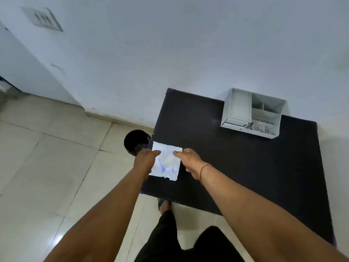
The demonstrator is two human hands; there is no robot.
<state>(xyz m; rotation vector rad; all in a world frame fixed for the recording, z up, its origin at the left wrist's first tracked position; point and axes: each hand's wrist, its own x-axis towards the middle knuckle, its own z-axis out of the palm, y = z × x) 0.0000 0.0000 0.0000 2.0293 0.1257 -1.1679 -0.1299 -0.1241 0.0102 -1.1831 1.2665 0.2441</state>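
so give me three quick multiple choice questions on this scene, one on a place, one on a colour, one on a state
1. Where is the organizer?
A. on the floor
B. at the back right of the table
C. under the paper

2. What colour is the table?
A. white
B. red
C. black

3. What is the state of the paper?
A. touched by both hands
B. lying untouched
C. dropped in the bin

Answers:
1. B, it stands at the table's far right corner, by the wall.
2. C, its whole top is black.
3. A, the left hand and the right hand both have fingertips on it at the table's left edge.
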